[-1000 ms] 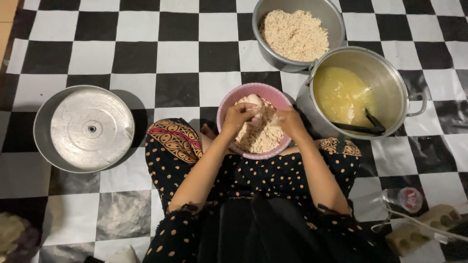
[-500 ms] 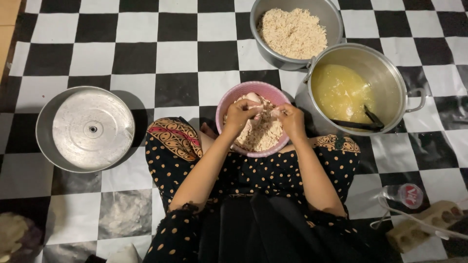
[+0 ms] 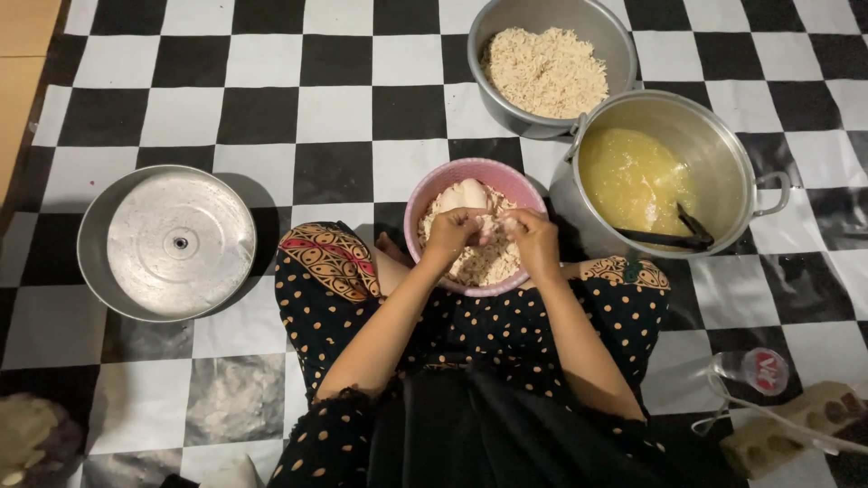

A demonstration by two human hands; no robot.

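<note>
Both hands are positioned over the pink bowl, which is set on the checkered floor mat just in front of the knees. Left hand and right hand are curled, fingertips brought close together, pinching a pale lump of filling above the crumbly mixture. Beside the bowl, a steel pot of yellow liquid is located, a dark utensil resting inside. A second pot of grains is placed behind. A lidded pot is set well apart.
</note>
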